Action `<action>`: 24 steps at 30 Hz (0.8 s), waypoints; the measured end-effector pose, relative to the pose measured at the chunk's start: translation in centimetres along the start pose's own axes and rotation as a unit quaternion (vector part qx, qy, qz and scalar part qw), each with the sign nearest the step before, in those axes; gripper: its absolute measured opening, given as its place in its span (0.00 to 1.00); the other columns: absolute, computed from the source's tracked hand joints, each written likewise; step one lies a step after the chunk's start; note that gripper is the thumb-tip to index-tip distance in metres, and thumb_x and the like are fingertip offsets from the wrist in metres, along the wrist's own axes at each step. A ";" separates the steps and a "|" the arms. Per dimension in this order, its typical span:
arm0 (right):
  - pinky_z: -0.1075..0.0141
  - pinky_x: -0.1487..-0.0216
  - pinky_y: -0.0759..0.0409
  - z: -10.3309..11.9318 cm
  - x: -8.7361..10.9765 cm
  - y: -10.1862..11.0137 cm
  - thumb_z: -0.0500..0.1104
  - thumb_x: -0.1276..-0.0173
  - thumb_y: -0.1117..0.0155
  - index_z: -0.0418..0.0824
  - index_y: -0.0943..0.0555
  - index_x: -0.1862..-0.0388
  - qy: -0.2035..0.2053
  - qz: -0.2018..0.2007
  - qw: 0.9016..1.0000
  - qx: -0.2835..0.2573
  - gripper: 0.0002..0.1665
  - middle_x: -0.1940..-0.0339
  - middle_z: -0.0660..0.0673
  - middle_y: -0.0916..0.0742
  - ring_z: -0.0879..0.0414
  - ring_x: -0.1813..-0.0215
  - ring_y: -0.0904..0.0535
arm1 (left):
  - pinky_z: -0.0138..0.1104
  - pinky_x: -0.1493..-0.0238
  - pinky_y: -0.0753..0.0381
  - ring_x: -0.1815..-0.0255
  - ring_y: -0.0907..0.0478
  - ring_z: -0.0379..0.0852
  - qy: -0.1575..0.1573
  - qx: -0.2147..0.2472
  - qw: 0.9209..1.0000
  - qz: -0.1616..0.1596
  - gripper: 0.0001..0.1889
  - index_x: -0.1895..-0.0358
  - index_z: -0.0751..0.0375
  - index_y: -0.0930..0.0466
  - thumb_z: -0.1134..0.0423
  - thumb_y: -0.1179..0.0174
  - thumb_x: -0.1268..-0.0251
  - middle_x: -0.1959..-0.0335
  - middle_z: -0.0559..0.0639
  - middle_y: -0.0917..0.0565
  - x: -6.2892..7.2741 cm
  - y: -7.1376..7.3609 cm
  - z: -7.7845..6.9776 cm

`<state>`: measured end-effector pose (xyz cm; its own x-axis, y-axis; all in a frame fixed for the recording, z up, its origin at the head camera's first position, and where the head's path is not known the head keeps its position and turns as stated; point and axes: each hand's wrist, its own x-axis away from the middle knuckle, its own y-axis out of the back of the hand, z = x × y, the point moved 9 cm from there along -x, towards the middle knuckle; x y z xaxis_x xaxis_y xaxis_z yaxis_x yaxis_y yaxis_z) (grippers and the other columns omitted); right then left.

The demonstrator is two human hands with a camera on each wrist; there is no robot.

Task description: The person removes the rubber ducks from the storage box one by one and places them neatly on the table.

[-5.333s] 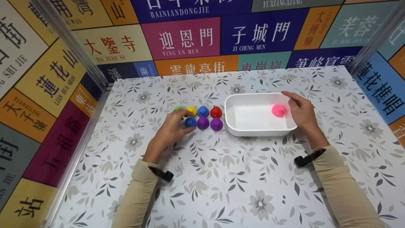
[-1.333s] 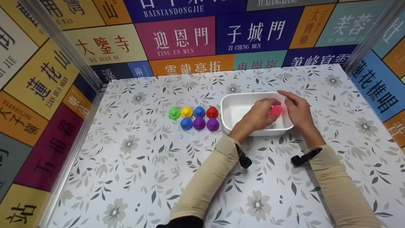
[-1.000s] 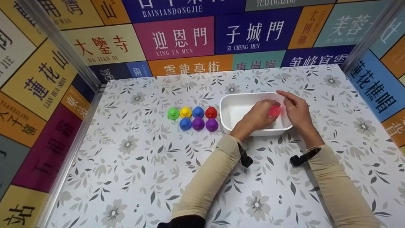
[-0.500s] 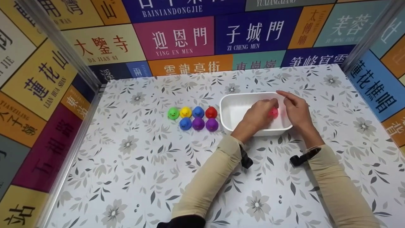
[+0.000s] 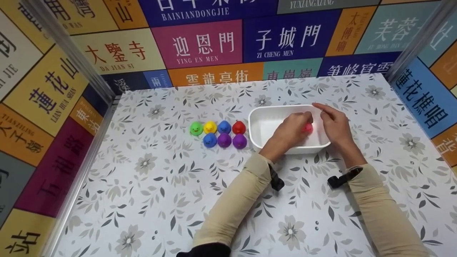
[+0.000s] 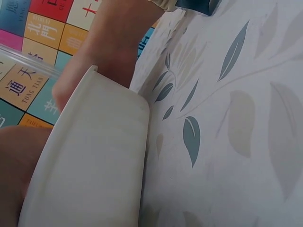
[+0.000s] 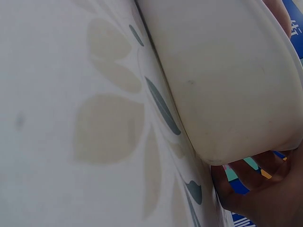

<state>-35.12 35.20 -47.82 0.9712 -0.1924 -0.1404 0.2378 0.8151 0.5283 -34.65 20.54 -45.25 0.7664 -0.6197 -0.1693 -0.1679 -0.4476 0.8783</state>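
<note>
My left hand (image 5: 293,129) reaches over the near wall of a white plastic tub (image 5: 259,125) and holds a pink rubber duck (image 5: 308,128) inside it. Much of the duck is hidden behind the fingers. At the tub's right end, my right hand (image 5: 335,125) grips the rim and wall, with its index finger along the far corner. In the right wrist view the fingers (image 7: 251,177) bend round the end of the tub (image 7: 227,85). The left wrist view shows mostly the tub's outer wall (image 6: 94,151), with the duck out of sight.
Left of the tub stand small rubber ducks in two rows. The back row has green (image 5: 196,128), yellow (image 5: 210,127), blue (image 5: 224,127) and red (image 5: 239,127); the front row has blue (image 5: 210,140) and two purple (image 5: 224,140). Sign-patterned panels (image 5: 200,43) border the floral tabletop (image 5: 150,200).
Since the earliest frame, my left hand has left the blue duck in the front row and moved right into the tub. Lately the pink duck has shifted slightly left. My right hand stays on the tub.
</note>
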 end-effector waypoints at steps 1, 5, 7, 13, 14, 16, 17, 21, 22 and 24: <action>0.67 0.25 0.30 0.0 0.0 0.0 0.46 0.13 0.52 0.54 0.16 0.27 0.002 -0.001 1.000 -0.002 0.25 0.24 0.46 0.17 0.54 0.23 0.24 | 0.26 0.51 0.19 0.55 0.19 0.41 -0.002 0.002 1.000 -0.004 0.12 0.41 0.57 0.18 0.66 0.38 0.22 0.52 0.50 0.13 0.1 0.2 0.0; 0.76 0.37 0.31 0.1 0.0 0.1 0.46 0.13 0.52 0.53 0.15 0.28 0.014 -0.005 1.000 -0.008 0.24 0.26 0.46 0.15 0.61 0.33 0.22 | 0.27 0.51 0.18 0.54 0.18 0.42 -0.012 0.009 1.000 -0.023 0.12 0.41 0.57 0.17 0.64 0.37 0.22 0.52 0.50 0.12 0.5 0.9 0.0; 0.77 0.40 0.31 0.1 0.0 0.1 0.45 0.13 0.52 0.52 0.15 0.29 0.018 -0.006 1.000 -0.012 0.24 0.27 0.45 0.15 0.62 0.37 0.23 | 0.27 0.50 0.18 0.54 0.17 0.42 -0.017 0.013 0.999 -0.032 0.12 0.41 0.57 0.17 0.63 0.36 0.23 0.52 0.51 0.12 0.8 1.2 0.0; 0.75 0.31 0.29 0.1 0.1 0.0 0.46 0.13 0.51 0.52 0.16 0.28 0.009 -0.003 1.000 -0.007 0.24 0.25 0.45 0.16 0.55 0.24 0.23 | 0.26 0.45 0.18 0.50 0.17 0.41 -0.026 0.040 0.998 -0.047 0.14 0.41 0.58 0.16 0.63 0.32 0.25 0.48 0.51 0.12 1.5 2.0 0.2; 0.72 0.29 0.29 0.1 0.1 0.0 0.46 0.12 0.52 0.52 0.16 0.27 0.006 -0.001 1.000 -0.007 0.24 0.25 0.46 0.16 0.53 0.23 0.23 | 0.25 0.44 0.18 0.49 0.17 0.41 -0.027 0.043 0.998 -0.049 0.14 0.40 0.58 0.16 0.63 0.32 0.26 0.48 0.51 0.12 1.6 2.1 0.3; 0.67 0.24 0.28 0.0 0.1 -0.1 0.46 0.12 0.52 0.52 0.17 0.26 0.000 0.005 1.000 -0.005 0.24 0.24 0.46 0.17 0.51 0.20 0.25 | 0.25 0.41 0.19 0.47 0.17 0.41 -0.029 0.049 0.997 -0.055 0.15 0.40 0.58 0.16 0.63 0.32 0.26 0.46 0.51 0.12 2.0 2.4 0.4; 0.63 0.21 0.28 0.0 0.1 -0.1 0.46 0.12 0.52 0.53 0.17 0.26 -0.003 0.008 1.000 -0.006 0.25 0.23 0.46 0.17 0.51 0.20 0.25 | 0.25 0.40 0.19 0.46 0.17 0.41 -0.030 0.051 0.997 -0.059 0.15 0.40 0.58 0.16 0.63 0.32 0.26 0.46 0.51 0.12 2.2 2.5 0.4; 0.53 0.17 0.30 0.0 0.1 -0.2 0.47 0.12 0.53 0.53 0.18 0.25 -0.011 0.016 1.000 -0.009 0.25 0.22 0.47 0.18 0.51 0.18 0.27 | 0.25 0.39 0.19 0.45 0.17 0.42 -0.047 0.059 0.993 -0.086 0.14 0.41 0.59 0.15 0.63 0.32 0.25 0.47 0.51 0.12 2.9 3.3 0.4; 0.52 0.16 0.30 -0.1 0.1 -0.2 0.47 0.12 0.53 0.54 0.18 0.25 -0.012 0.017 1.000 -0.009 0.25 0.22 0.47 0.18 0.51 0.17 0.28 | 0.26 0.40 0.19 0.45 0.17 0.43 -0.054 0.062 0.992 -0.096 0.14 0.41 0.60 0.15 0.63 0.32 0.25 0.48 0.51 0.11 3.1 3.5 0.4; 0.52 0.17 0.30 -0.2 0.1 -0.2 0.47 0.12 0.53 0.54 0.18 0.25 -0.014 0.018 1.000 -0.007 0.25 0.22 0.47 0.19 0.51 0.18 0.27 | 0.26 0.39 0.20 0.45 0.17 0.44 -0.067 0.067 0.989 -0.113 0.13 0.42 0.60 0.15 0.63 0.32 0.25 0.48 0.51 0.11 3.5 3.8 0.4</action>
<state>-35.06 35.09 -48.07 0.9790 -0.1786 -0.0985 0.2036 0.8295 0.5201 -32.85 16.44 -42.62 0.7062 -0.5696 -0.4206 -0.0882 -0.6602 0.7459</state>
